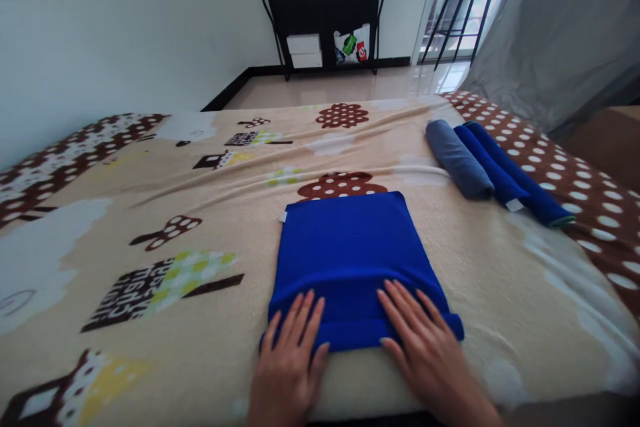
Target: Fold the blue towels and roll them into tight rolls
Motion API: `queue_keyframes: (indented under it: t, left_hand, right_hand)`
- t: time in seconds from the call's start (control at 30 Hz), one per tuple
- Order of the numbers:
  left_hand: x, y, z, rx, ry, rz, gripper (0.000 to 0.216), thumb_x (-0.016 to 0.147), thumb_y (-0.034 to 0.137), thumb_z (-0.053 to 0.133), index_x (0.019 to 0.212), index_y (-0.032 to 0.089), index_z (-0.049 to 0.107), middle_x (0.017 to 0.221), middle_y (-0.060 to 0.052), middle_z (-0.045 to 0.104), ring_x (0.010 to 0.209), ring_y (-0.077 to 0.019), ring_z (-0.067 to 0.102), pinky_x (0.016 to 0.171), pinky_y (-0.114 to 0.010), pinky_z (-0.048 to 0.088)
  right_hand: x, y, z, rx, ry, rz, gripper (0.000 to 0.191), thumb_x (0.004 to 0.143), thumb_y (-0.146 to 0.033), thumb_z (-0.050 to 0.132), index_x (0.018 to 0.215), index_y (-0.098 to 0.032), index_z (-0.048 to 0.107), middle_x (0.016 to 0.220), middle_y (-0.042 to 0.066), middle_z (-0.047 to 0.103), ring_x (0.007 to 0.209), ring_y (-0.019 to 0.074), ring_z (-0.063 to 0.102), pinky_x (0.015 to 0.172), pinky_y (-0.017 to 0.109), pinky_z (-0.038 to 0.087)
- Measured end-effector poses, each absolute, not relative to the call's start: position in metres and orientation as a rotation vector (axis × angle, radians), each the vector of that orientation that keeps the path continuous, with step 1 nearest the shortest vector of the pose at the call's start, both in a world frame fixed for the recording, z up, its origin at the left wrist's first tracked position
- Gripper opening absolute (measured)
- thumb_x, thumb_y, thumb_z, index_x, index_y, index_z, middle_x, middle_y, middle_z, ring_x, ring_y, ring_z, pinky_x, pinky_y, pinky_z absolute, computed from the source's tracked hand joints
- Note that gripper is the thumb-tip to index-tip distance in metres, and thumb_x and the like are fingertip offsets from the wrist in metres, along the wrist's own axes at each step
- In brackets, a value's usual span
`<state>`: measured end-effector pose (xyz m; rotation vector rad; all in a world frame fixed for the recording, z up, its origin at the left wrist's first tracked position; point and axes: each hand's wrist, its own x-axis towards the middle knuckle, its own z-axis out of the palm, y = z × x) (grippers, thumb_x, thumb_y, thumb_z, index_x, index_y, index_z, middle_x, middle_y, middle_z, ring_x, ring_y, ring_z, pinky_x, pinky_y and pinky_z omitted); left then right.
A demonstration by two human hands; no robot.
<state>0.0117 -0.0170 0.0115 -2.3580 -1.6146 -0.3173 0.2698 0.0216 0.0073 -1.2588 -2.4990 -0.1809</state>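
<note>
Open and flat, gripping nothing, left hand (287,363) and right hand (425,343), resting on the blue cloth (347,240). Beneath both, equally near, its rolled near edge (347,335), long axis left to right across the fingers. Straight ahead, the unrolled part, slightly rippled, spread on the patterned blanket (250,230). Farther out, ahead and right, a grey roll (459,159) beside two blue rolls (490,163).

A black rack (325,10) holds white boxes (304,51) and a printed bag (352,45).
</note>
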Motion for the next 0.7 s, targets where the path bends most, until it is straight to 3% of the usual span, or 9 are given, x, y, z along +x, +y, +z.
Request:
queue_keyframes:
  t: [0.13,0.23,0.33,0.43,0.6,0.7]
  left_hand:
    - [-0.025,-0.030,0.005,-2.248,-1.767,-0.307,0.061,0.093,0.028,0.047,0.152,0.020,0.033,0.147,-0.009,0.052,0.137,-0.0270,0.046,0.121,-0.050,0.011]
    - [-0.030,-0.035,0.013,-2.191,-1.774,-0.325,0.059,0.092,0.023,0.047,0.150,0.023,0.037,0.144,-0.010,0.054,0.130,-0.0284,0.053,0.119,-0.058,0.005]
    - [-0.037,-0.042,0.025,-2.249,-1.573,-0.420,0.057,0.089,0.015,0.050,0.145,0.022,0.046,0.138,-0.010,0.061,0.123,-0.0229,0.060,0.119,-0.048,0.014]
    - [-0.051,-0.051,0.028,-2.387,-1.376,-0.433,0.053,0.084,0.011,0.055,0.136,0.020,0.056,0.126,-0.006,0.070,0.112,-0.0169,0.065,0.115,-0.035,0.024]
    - [-0.060,-0.048,0.016,-2.438,-1.531,-0.483,0.051,0.083,0.008,0.057,0.133,0.019,0.057,0.122,-0.007,0.071,0.113,-0.0200,0.064,0.102,-0.034,0.037]
    - [-0.056,-0.035,0.015,-2.400,-1.631,-0.617,0.041,0.084,0.009,0.054,0.122,0.024,0.061,0.112,-0.003,0.073,0.104,-0.0184,0.067,0.094,-0.032,0.040]
  right_hand:
    - [0.320,0.025,-0.002,-1.385,-2.493,-0.179,0.068,0.098,-0.043,0.044,0.156,-0.013,0.024,0.155,0.011,0.036,0.144,0.0237,0.035,0.120,0.045,0.020]
    - [0.339,0.024,0.003,-1.310,-2.524,-0.144,0.066,0.097,-0.038,0.044,0.156,-0.015,0.024,0.155,0.010,0.036,0.144,0.0247,0.035,0.120,0.046,0.018]
    - [0.355,0.015,0.007,-1.176,-2.510,-0.136,0.065,0.093,-0.030,0.052,0.153,-0.021,0.032,0.153,0.010,0.040,0.140,0.0267,0.040,0.115,0.046,0.026]
    - [0.374,0.003,-0.002,-1.125,-2.482,-0.177,0.061,0.089,-0.024,0.057,0.148,-0.028,0.042,0.143,0.006,0.053,0.129,0.0239,0.052,0.108,0.041,0.032]
    - [0.379,0.007,-0.017,-1.217,-2.411,-0.096,0.049,0.089,-0.021,0.058,0.137,-0.031,0.055,0.125,0.002,0.066,0.115,0.0202,0.061,0.099,0.036,0.038]
    - [0.368,0.024,-0.010,-1.223,-2.357,-0.029,0.035,0.089,-0.018,0.055,0.121,-0.028,0.064,0.114,0.002,0.069,0.107,0.0184,0.063,0.095,0.035,0.040]
